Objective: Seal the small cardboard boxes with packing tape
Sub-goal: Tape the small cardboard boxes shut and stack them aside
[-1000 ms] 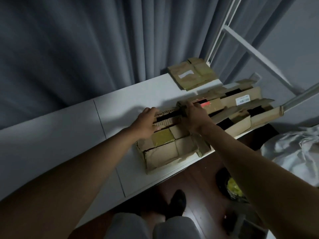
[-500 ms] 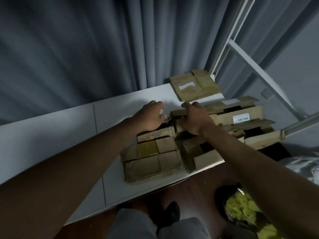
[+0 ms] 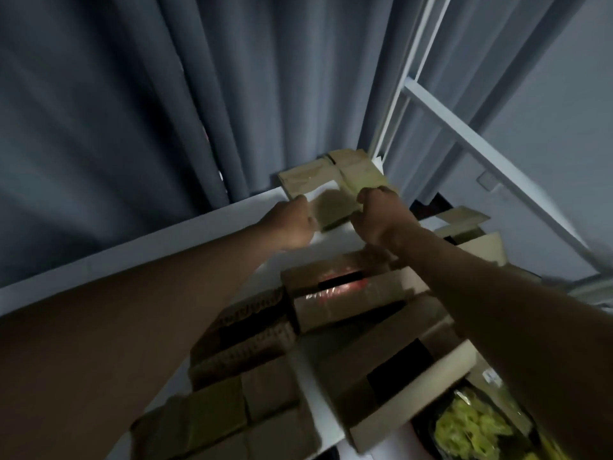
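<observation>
Head view, only one on offer. Both arms stretched out to far edge of white flat-topped bench, close against grey pleated curtain. Left hand curled at left edge of flat brown cardboard box with white label strip; fingers hidden behind knuckles, looks like gripping the box edge, blurred. Right hand fisted at right edge of same box, fingers curled in, seemingly pinching the cardboard there. Box at bench's back corner, just beside white metal ladder frame.

Nearer to camera: open brown carton with red print inside, flaps up, unsealed. To its left, open corrugated carton with ribbed edges, also unsealed. In front of that, closed brown box with greenish-yellow tape patches, apparently sealed. More open cartons along right bench edge, flaps loose. Below bench edge, dark bag with yellow-green stuff on floor.

No tape roll or dispenser seen anywhere; cannot tell where it is.

Step judged: fetching next box from back corner, not yet taping. Next move calls for pulling that box toward the near bench edge over or around open cartons without catching raised flaps, then closing flaps flat and finding tape. Several boxes left open, so task looks far from done.
</observation>
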